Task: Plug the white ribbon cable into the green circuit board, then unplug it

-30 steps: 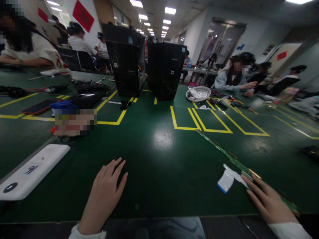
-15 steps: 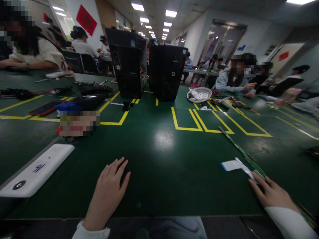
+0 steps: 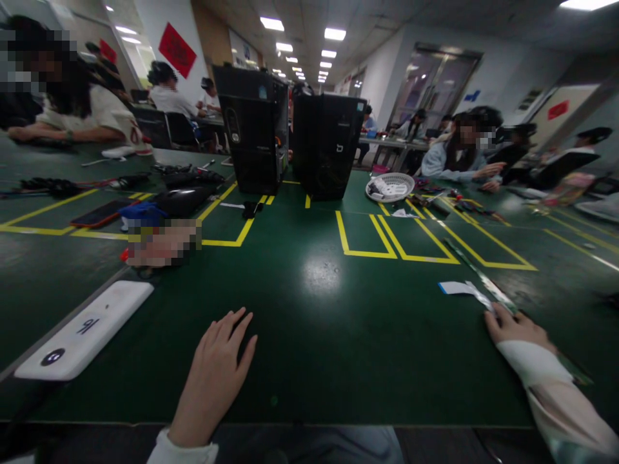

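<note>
My left hand (image 3: 216,368) lies palm down on the green tabletop, its fingers stretched out and slightly apart, holding nothing. At the right, my right hand (image 3: 520,330) is closed over the middle of a long, narrow green circuit board strip (image 3: 483,276). The strip runs away from me at a slant, and its near end shows beyond the hand. A white flat ribbon cable (image 3: 458,288) with a blue end sticks out to the left beside my fingertips. My fingers cover the spot where cable and board meet.
A white slab-like device (image 3: 89,328) lies at the left. Two black computer towers (image 3: 329,145) stand at the back centre, near a white basket (image 3: 389,187) of parts. Yellow tape (image 3: 370,255) marks the table. Several people sit around, one at the right (image 3: 464,154).
My right hand and the circuit board strip have moved away from me across the table, with the ribbon cable. My left hand stays in place. The view has shifted slightly.
</note>
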Available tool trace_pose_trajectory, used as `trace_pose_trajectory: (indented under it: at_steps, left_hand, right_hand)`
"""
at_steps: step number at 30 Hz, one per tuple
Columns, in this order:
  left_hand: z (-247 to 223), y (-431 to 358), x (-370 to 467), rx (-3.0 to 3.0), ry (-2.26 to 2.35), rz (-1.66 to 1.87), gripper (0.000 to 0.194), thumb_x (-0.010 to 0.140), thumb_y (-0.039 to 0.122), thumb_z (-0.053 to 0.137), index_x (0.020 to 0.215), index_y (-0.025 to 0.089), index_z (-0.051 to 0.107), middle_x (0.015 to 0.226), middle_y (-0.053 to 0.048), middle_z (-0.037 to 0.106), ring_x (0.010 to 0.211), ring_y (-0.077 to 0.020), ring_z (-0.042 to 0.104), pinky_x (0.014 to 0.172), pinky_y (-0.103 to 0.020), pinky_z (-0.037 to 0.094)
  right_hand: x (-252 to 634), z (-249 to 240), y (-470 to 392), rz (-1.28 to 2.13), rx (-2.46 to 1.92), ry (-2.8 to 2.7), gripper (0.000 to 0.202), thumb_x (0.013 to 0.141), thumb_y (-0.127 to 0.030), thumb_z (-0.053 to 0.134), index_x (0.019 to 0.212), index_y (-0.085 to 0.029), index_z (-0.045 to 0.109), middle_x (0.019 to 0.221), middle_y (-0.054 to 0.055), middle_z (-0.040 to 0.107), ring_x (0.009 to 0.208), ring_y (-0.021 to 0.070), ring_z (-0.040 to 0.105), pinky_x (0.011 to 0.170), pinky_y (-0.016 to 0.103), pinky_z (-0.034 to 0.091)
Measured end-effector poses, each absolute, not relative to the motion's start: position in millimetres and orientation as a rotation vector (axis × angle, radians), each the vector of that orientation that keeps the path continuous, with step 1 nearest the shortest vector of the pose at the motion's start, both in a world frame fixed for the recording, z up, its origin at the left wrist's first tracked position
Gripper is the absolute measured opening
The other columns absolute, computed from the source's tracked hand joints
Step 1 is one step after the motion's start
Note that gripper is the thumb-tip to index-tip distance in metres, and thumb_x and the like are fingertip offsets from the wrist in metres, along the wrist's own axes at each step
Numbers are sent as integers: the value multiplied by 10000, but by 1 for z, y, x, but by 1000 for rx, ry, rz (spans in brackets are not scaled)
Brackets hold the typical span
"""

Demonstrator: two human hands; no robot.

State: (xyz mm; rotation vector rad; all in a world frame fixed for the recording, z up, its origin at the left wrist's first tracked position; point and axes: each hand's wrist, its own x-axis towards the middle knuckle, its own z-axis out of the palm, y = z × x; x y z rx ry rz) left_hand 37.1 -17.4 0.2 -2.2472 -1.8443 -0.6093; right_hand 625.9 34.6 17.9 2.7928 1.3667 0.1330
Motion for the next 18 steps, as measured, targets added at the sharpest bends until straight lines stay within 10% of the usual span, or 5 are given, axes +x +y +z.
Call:
trace_pose_trajectory:
  at_steps: [18]
  left_hand:
    - [1,-18,36,-2267,-1892,-620,490,949,451,384,1313,168,551,1372,-131,566,1288,-304,507,1090,-524,390]
  right_hand:
    - [646,6,45,186,2856,1440,669,908,-563,252,1280,-132,606,1184,338,560,1134,442,551,832,536,435]
